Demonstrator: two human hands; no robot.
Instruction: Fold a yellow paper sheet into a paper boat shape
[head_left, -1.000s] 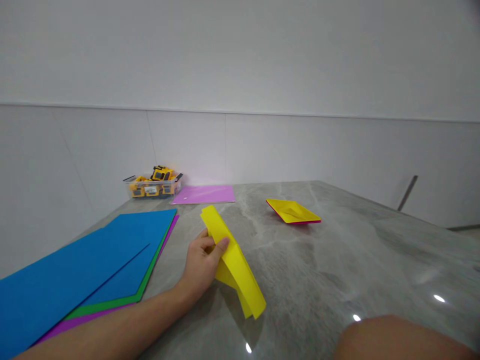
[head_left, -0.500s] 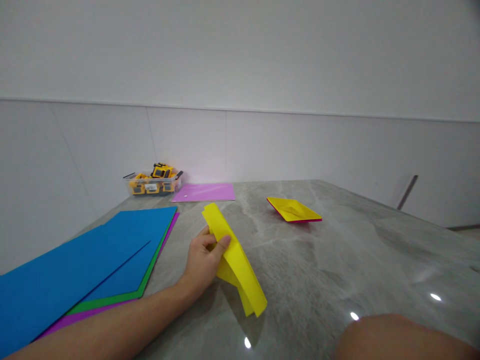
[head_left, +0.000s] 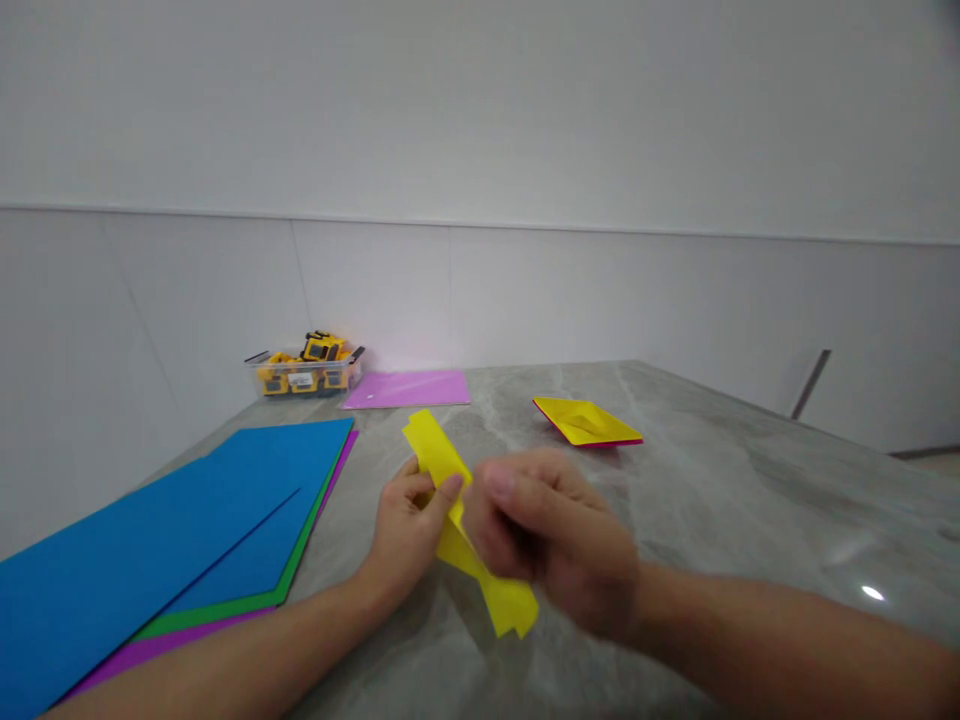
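Some steady bracing helps where the left hand [head_left: 405,515] pinches the yellow paper [head_left: 436,442]. Whether the right hand [head_left: 555,535] grips, I cannot tell.

The creased yellow paper [head_left: 453,545] looks thin, smooth and matt. Clockwise from it, at nine o'clock, the blue sheets [head_left: 187,500] seem to be flat, matt paper or card, with a smooth green sheet [head_left: 281,575] beneath. Around eleven, the box [head_left: 341,379] is clear, shiny plastic, and its yellow toys [head_left: 322,347] look like hard plastic; the lilac sheet [head_left: 409,390] beyond is smooth with a faint sheen. Between one and two, the folded boat shape [head_left: 600,428] appears papery. The grey desk [head_left: 750,500] is glossy, marbled like polished stone, throwing back a bright glint near three.
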